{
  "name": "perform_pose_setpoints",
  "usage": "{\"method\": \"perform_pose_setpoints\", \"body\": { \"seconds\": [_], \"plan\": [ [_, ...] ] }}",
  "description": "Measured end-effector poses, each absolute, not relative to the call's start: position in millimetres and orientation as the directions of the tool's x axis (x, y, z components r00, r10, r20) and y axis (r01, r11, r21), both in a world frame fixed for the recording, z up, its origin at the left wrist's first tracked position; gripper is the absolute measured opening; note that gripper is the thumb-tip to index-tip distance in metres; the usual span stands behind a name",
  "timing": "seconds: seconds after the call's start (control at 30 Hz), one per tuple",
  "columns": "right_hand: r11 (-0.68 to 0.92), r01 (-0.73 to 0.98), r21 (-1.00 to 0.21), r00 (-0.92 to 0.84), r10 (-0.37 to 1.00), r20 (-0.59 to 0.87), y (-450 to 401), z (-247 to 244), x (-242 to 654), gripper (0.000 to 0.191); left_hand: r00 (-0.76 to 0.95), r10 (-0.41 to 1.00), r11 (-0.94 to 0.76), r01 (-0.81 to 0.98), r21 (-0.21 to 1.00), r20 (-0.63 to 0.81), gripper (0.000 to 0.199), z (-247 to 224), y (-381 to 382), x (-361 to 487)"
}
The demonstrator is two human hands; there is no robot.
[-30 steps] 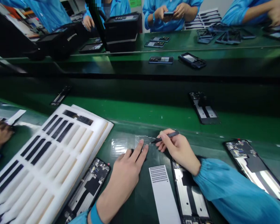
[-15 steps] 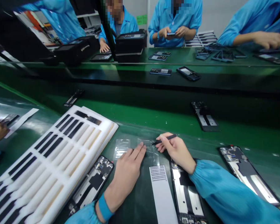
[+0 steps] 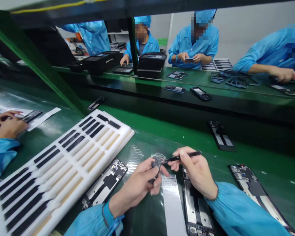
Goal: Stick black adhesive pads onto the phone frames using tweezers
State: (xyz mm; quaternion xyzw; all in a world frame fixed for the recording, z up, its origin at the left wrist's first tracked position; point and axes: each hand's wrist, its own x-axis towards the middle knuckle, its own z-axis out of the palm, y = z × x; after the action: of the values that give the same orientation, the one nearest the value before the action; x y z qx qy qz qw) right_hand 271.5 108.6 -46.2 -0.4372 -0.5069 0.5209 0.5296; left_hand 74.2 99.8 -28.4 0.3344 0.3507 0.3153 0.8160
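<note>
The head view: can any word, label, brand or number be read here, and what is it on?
Nothing can be read.
Green sign on the far wall: too small and blurred to read.
Phone on the far bench: any marks on it are too small to read.

Foam tray [image 3: 76,160], green workbench [image 3: 177,139], blue-smocked co-worker [image 3: 193,47]

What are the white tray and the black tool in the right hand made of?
The tray looks like white foam: matte, with soft rounded ridges between its slots. The black tool, held in the right hand, is slim with a dull dark finish, perhaps plastic or coated metal; the look leaves that open.
</note>
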Motion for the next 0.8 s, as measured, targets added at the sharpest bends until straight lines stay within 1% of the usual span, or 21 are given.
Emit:
{"method": "perform_pose_setpoints", "body": {
  "seconds": [0.1,0.27,0.37,0.57,0.8],
  "plan": [
    [0.115,-0.047,-0.992,-0.065,0.991,0.118,101,-35,266,0.034,0.605,0.736,0.574,-0.323,0.752,-0.302,0.016,-25,96,73],
    [0.111,0.015,-0.994,-0.057,0.992,0.11,98,-31,263,0.037,0.635,0.726,0.569,-0.339,0.749,-0.264,0.014,-24,91,71],
    [0.111,0.007,-0.994,-0.064,0.992,0.111,97,-32,263,0.035,0.631,0.733,0.564,-0.356,0.745,-0.253,0.01,-23,91,71],
    [0.118,0.001,-0.993,-0.091,0.989,0.118,95,-32,264,0.035,0.633,0.732,0.56,-0.347,0.752,-0.253,0.01,-23,90,72],
    [0.123,-0.027,-0.992,-0.111,0.986,0.125,95,-32,265,0.03,0.636,0.729,0.558,-0.34,0.757,-0.251,0.009,-22,90,73]
  ]
}}
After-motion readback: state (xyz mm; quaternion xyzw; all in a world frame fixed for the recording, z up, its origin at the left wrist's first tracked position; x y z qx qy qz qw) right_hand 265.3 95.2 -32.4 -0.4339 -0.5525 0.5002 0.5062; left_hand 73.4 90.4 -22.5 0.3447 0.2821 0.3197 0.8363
